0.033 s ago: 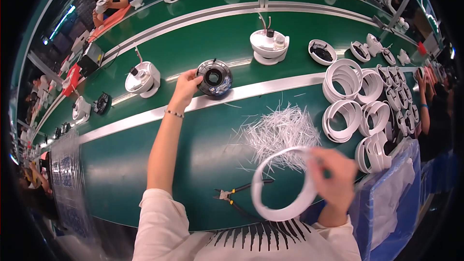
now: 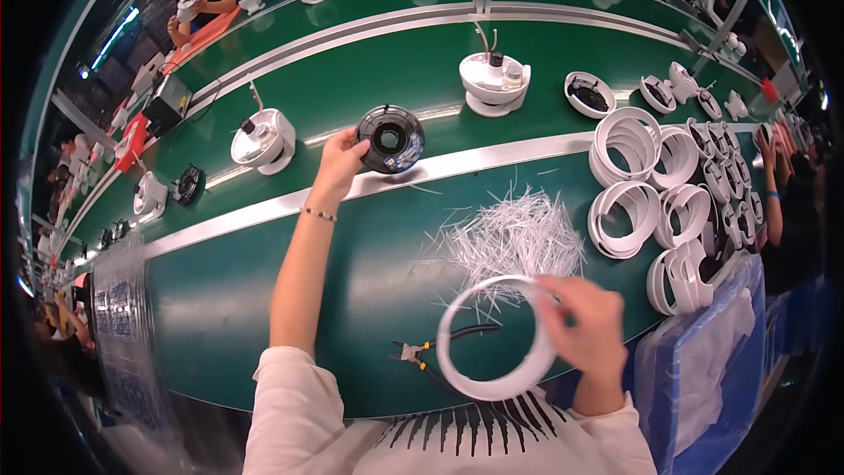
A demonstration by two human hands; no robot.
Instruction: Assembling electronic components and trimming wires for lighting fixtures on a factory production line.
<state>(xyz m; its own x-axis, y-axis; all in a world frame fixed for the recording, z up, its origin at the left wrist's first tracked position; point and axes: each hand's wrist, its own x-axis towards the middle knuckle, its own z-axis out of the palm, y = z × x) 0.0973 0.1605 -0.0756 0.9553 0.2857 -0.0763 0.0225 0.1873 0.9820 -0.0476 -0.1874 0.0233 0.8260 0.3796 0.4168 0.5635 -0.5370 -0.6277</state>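
Head view: the green bench [image 2: 229,317] fills the near half, and beyond its metal rail [image 2: 492,156] runs a second green surface [image 2: 325,79]; both lie almost as in the earlier frame, the whole scene only a touch further right. At the right edge stands a blue bin [image 2: 703,361] draped in clear plastic, unchanged. Next to it, the stacks of white rings [image 2: 600,163] keep their earlier arrangement, as does the loose pile of white strips [image 2: 519,233] left of them. Two white housings [image 2: 479,79] still sit on the far surface, to either side of the left hand's work.

Most changed is the single white ring [image 2: 501,387]: it has travelled left, over the near part of the bench, and its left rim now comes closer to the pliers' head. The right hand [image 2: 585,325], blurred, has moved left with it, its fingers gripping the ring's right edge. The black round part [image 2: 390,158] has hardly shifted; it is held up before the metal rail, pinched at its left edge between the thumb and fingers of the left hand [image 2: 341,161]. Below, the pliers [image 2: 410,354] lie where they were, handles partly crossed by the ring. A beaded bracelet [image 2: 321,214] circles the left wrist.
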